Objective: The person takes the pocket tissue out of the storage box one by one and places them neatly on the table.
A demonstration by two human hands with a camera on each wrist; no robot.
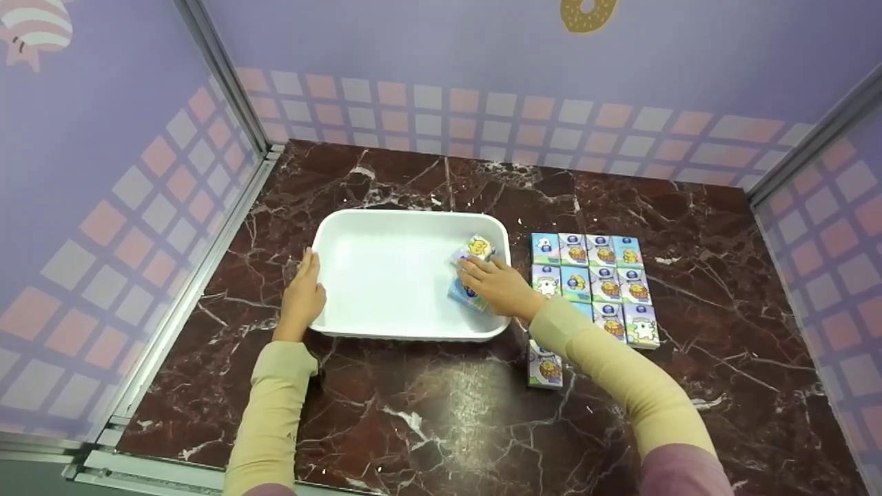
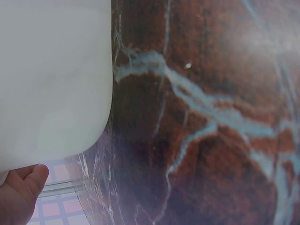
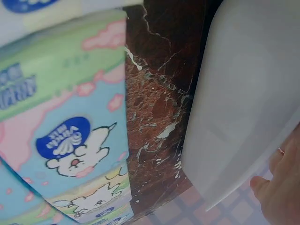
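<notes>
A white plastic tub point(image 1: 406, 337) stands on the marbled tabletop. My left hand point(image 1: 303, 293) rests against its left side, fingers straight along the outer wall; the left wrist view shows a thumb and finger point(image 2: 28, 187) at the tub's edge. Inside, at the right end, lie a light tissue pack point(image 1: 480, 246) with a yellow figure and a blue tissue pack point(image 1: 461, 295). My right hand point(image 1: 499, 282) reaches over the tub's right rim and touches these packs with extended fingers, covering parts of both. In the right wrist view, that hand point(image 3: 286, 183) is partly hidden behind the tub wall.
Right of the tub, several tissue packs point(image 1: 605, 286) lie in close rows, partly covered by my right forearm. One separate tissue pack point(image 1: 546, 365) lies nearer to me. Purple panels point(image 1: 482, 48) with metal posts enclose the table at the back and sides.
</notes>
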